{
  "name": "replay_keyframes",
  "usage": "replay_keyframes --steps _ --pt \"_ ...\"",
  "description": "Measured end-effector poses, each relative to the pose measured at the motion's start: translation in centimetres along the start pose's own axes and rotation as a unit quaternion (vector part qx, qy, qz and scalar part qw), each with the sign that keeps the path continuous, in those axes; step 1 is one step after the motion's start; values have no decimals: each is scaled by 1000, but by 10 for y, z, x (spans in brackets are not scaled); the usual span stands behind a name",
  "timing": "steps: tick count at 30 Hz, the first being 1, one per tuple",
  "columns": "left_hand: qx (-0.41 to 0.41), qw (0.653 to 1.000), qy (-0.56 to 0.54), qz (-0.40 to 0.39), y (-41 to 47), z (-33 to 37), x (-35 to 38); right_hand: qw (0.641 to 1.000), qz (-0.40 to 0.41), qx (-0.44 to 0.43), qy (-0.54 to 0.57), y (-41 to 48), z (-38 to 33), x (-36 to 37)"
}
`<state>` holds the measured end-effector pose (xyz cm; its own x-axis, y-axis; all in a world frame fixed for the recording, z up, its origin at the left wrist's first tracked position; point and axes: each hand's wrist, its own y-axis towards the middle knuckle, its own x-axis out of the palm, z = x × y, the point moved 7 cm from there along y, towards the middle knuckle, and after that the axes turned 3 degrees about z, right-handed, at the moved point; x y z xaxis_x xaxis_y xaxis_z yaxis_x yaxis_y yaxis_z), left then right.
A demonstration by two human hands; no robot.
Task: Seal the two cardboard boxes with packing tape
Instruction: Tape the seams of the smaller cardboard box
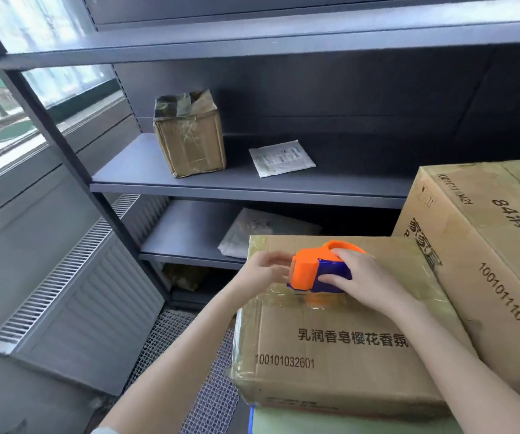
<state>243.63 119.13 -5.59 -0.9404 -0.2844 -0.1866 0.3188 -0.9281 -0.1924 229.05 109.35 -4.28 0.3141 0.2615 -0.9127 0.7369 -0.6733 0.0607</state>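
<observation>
Tape dispenser (320, 272) on the soap box (330, 343), under your right hand (367, 278)

Your right hand grips the orange and blue tape dispenser from above. The fingers are curled over its blue body and the thumb presses on the near side. The dispenser sits on the top face of the soap box, close to the front edge, with its orange front turned to the left.

Your left hand (263, 270) is just beside this orange front, above the left part of the box top. It is blurred, so you cannot tell from this view whether the fingers pinch something or only reach.

Clear tape (283, 297) shines in a band across the top of the soap box under the dispenser, and more tape shines on the left corner. The front face carries printed characters and the number 100101032601.

The larger box (487, 245) stands at the right, touching the soap box, and it is tilted. Its side shows the number 100101110421.

Behind the boxes is a dark metal shelf (146, 170). A small worn carton (189, 139) stands on it, with a white packet (280, 158) lying near, to its right. One level lower lies a plastic bag (246, 233). A grey radiator (89, 311) is at the left, under the window.
</observation>
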Motion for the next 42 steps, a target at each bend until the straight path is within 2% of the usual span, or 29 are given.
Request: replay_keyframes --steps 8,12,15,17,18,21,25,38,42 --pt "4 1000 29 1 -2 -1 -32 998 13 -20 66 -1 -26 -7" --pt "-16 999 22 23 -6 -6 -37 996 -7 -15 91 4 -35 -12" --pt "-42 997 17 62 -12 -12 -42 996 -61 -33 50 9 -43 -7" --pt "-53 994 9 100 -17 -15 -46 993 -90 -71 -19 14 -51 -3" --pt "-58 991 1 119 -19 -16 -49 989 -84 -102 -62 16 -56 -1" --pt "-72 986 -4 151 -25 -18 -55 977 0 -162 -139 18 -68 2" --pt "-93 980 10 175 -29 -20 -56 984 17 -132 -121 20 -69 12" --pt "-150 969 64 184 -40 -33 -64 982 -13 -172 -82 17 -78 19" --pt "-172 966 39 191 -49 -39 -72 981 -22 -174 -82 18 -85 24"
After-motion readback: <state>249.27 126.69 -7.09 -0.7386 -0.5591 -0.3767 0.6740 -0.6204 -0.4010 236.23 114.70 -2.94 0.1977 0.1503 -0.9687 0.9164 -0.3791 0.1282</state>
